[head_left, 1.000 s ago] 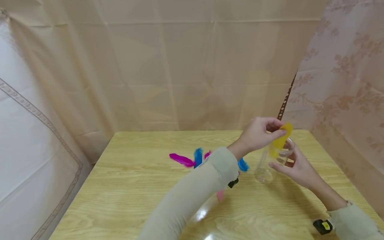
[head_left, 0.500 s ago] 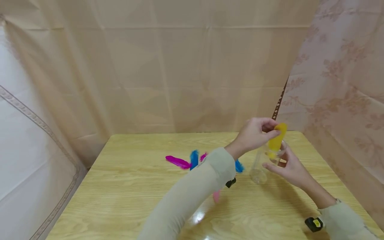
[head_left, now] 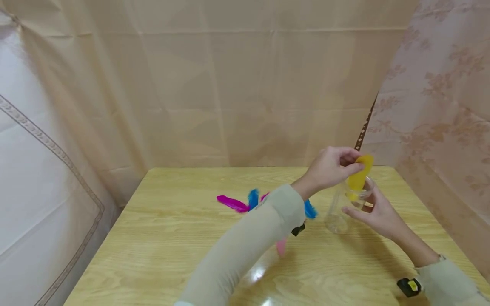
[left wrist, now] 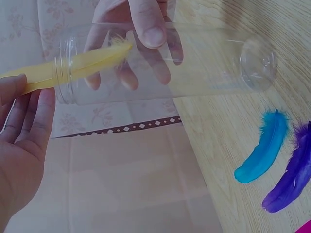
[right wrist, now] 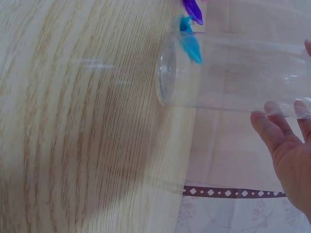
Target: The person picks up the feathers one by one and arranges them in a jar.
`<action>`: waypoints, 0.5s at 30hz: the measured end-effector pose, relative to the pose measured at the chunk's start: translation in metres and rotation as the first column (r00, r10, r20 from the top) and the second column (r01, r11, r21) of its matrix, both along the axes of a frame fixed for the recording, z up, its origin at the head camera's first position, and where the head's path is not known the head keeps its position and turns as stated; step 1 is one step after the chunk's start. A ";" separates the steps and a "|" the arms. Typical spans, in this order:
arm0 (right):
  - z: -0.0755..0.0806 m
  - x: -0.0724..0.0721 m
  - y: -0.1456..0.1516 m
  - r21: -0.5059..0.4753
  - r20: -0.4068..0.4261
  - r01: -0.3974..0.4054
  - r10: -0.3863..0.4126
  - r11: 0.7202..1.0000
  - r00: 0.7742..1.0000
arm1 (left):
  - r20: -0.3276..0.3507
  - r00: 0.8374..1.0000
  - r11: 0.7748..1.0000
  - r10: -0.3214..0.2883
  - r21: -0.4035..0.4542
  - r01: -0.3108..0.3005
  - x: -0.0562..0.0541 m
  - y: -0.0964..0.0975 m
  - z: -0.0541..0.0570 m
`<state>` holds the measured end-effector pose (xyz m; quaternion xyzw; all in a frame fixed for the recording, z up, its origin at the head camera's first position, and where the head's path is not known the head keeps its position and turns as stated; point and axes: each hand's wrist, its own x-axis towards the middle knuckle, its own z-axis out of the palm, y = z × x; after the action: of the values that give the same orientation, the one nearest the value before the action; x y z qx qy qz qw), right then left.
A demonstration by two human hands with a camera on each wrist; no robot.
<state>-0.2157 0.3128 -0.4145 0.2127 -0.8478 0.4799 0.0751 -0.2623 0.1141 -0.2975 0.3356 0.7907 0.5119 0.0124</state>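
Observation:
My left hand (head_left: pixel 328 169) pinches a yellow feather (head_left: pixel 357 177) between thumb and fingers at the mouth of a clear plastic jar (head_left: pixel 337 219). In the left wrist view, the feather's fluffy end (left wrist: pixel 114 52) lies inside the jar, past the threaded neck, while the other end sticks out in my fingers. My right hand (head_left: pixel 377 214) grips the jar's upper part, thumb on one side and fingers round the other. Tall and slightly tilted, the jar has its base (right wrist: pixel 167 70) right at the tabletop in the right wrist view.
Loose feathers lie on the wooden table (head_left: pixel 153 246): magenta (head_left: pixel 232 204), blue (head_left: pixel 253 199), another blue (head_left: pixel 310 209) and pink (head_left: pixel 281 246). A turquoise feather (left wrist: pixel 265 148) and a purple feather (left wrist: pixel 290 179) show in the left wrist view. Curtains (head_left: pixel 245 93) hang behind the table and along both sides.
The yellow feather's lower end has shifted slightly to the right within the jar's mouth. Both hands keep their holds almost unmoved. The head view swung a little and came back.

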 end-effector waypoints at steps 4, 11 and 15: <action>0.001 0.001 0.000 -0.005 0.009 -0.003 0.003 1.000 1.000 | 0.010 1.000 1.000 0.002 0.004 -0.002 0.000 0.000 -0.001; 0.002 0.005 0.000 0.003 0.006 0.008 -0.008 1.000 1.000 | 0.004 1.000 1.000 -0.003 -0.006 0.003 0.001 0.001 -0.002; 0.004 0.008 0.001 -0.002 0.011 0.020 -0.020 1.000 1.000 | 0.004 1.000 1.000 -0.005 -0.021 0.005 0.003 0.003 0.000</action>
<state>-0.2074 0.3135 -0.4109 0.2013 -0.8499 0.4811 0.0754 -0.2591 0.1169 -0.2979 0.3365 0.7952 0.5040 0.0189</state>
